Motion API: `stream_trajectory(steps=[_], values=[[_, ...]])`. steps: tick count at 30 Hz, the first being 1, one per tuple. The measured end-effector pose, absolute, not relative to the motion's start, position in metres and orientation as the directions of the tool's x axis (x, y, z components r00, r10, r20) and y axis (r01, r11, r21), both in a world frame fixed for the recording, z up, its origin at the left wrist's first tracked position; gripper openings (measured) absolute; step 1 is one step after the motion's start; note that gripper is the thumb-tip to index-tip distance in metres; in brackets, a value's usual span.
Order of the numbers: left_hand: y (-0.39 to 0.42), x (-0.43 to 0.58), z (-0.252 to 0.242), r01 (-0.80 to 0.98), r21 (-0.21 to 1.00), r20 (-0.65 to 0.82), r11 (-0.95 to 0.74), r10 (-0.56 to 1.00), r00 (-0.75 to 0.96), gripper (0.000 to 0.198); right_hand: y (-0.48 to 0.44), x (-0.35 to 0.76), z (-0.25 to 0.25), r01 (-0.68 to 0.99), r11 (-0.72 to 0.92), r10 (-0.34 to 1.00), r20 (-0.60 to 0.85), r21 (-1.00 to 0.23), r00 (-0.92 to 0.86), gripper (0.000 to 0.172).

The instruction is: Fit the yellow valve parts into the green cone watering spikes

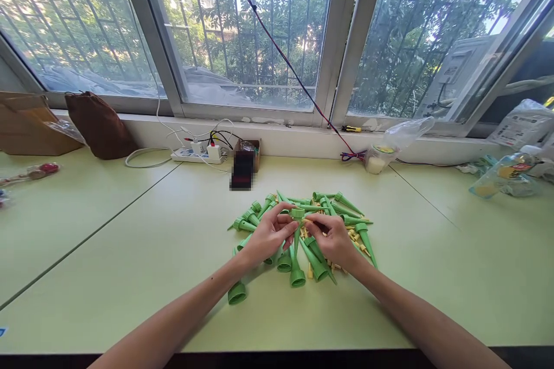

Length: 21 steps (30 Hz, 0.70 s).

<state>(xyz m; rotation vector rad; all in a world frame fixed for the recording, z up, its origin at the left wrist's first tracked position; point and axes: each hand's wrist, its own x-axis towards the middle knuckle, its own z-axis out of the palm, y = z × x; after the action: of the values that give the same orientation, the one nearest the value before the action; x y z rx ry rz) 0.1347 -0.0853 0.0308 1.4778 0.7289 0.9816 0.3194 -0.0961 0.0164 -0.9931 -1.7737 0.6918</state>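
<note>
Left hand (269,234) is gripping a green spike (298,217), wide end up, mid-frame; right hand (334,237) is pinching a yellow bit (305,221) just beside it.

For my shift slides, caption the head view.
Left hand holds a green spike, right hand a yellow piece beside it, over more spikes.

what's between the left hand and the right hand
In the head view: a green spike, held wide end up, between left hand and right hand.
</note>
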Motion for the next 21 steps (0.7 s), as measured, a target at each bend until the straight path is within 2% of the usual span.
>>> stream_trajectory(steps=[12, 18, 21], values=[[-0.083, 0.135, 0.029, -0.018, 0.987, 0.15, -0.157, 0.894, 0.423, 0.042, -0.096, 0.317, 0.017, 0.259, 0.478, 0.876, 0.432, -0.84, -0.217, 0.023], [-0.082, 0.132, 0.04, -0.08, 0.994, 0.095, -0.074, 0.951, 0.295, 0.054, -0.093, 0.321, 0.016, 0.176, 0.435, 0.9, 0.426, -0.883, -0.088, 0.023], [-0.081, 0.131, 0.041, -0.099, 0.994, 0.066, -0.037, 0.949, 0.307, 0.054, -0.09, 0.323, 0.013, 0.2, 0.429, 0.903, 0.423, -0.881, -0.076, 0.033]])
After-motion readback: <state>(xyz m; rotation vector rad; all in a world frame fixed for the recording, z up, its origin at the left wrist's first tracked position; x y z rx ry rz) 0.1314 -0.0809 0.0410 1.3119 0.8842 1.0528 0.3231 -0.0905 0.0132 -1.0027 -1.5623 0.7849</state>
